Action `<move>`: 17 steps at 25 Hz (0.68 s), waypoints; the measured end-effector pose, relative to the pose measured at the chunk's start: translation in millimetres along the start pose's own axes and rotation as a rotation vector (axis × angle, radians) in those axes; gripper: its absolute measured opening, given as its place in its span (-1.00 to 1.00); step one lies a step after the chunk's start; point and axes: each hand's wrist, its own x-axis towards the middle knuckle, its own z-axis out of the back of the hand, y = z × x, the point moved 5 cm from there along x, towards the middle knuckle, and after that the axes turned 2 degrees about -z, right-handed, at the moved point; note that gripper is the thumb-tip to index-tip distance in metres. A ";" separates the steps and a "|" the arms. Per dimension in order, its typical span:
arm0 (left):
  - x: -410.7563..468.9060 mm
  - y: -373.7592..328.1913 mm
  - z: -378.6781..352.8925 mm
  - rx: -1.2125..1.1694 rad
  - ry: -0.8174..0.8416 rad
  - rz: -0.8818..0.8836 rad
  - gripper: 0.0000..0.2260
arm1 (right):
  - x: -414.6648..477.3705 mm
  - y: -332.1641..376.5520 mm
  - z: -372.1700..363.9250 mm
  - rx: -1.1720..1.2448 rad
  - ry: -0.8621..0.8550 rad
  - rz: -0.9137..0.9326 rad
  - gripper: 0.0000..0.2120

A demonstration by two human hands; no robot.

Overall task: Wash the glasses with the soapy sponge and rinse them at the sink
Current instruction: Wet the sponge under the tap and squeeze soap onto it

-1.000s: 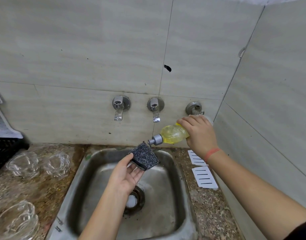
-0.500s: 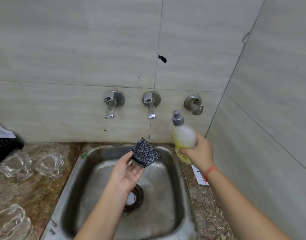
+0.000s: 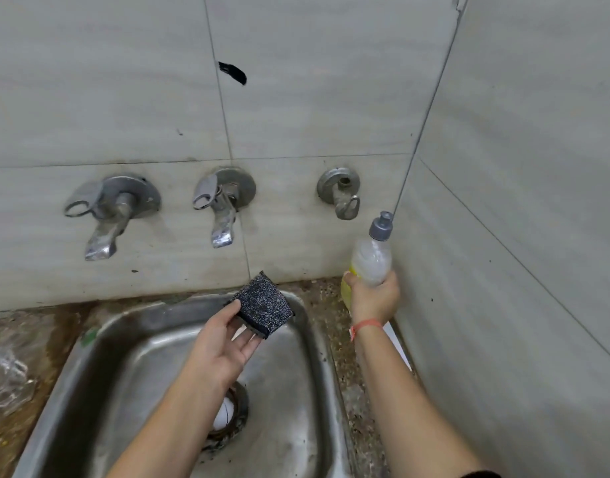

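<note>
Head view: looks down into a steel sink with both bare forearms reaching in from the bottom edge.
drain (image 3: pixel 232 417): dark ring in the sink floor with something white in it, partly hidden by the left forearm.
sink (image 3: pixel 124 374): stained steel basin set in a counter (image 3: pixel 37 326) of speckled brown stone, which looks wet to the left of the rim.
glass (image 3: pixel 5 384): clear and blurred, on the counter at the far left edge, well apart from both hands.
left hand (image 3: pixel 224 343): palm up over the back half of the basin, thumb pressed on the near left edge of the sponge and fingers fairly straight beneath it, so it is pinched between them.
sponge (image 3: pixel 265 301): dark speckled scouring face up, tilted, above the sink's back rim and below the middle tap.
right hand (image 3: pixel 374 298): fingers wrapped round the lower body of the soap bottle, over the counter right of the sink, near the corner of the walls.
wristband (image 3: pixel 364 326): thin and orange-pink, on the right wrist.
soap bottle (image 3: pixel 371 260): roughly upright, grey cap on top, clear above and yellow liquid low down by the fingers; I cannot tell whether its base touches the counter.
taps (image 3: pixel 220 207): two metal spouts on the back wall, with a third round fitting (image 3: pixel 341 191) to their right.
wall (image 3: pixel 124 98): pale grey tiles with a small black mark (image 3: pixel 232 73) high up by a grout line.
</note>
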 end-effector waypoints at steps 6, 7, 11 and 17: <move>20.9 5.3 -1.3 0.060 -0.046 -0.024 -0.92 | 19.9 -17.9 -8.5 -0.018 -0.037 0.123 -0.48; 21.6 6.7 -0.7 0.057 -0.054 -0.022 -0.93 | 19.9 -18.7 -7.1 -0.030 -0.026 0.134 -0.48; 11.6 15.1 0.4 0.045 -0.044 0.002 -0.93 | 10.5 -22.9 0.9 -0.044 0.015 0.106 -0.54; -21.4 16.2 9.6 0.071 0.006 0.014 -0.95 | -56.5 -23.6 19.3 0.031 0.150 -0.048 -0.76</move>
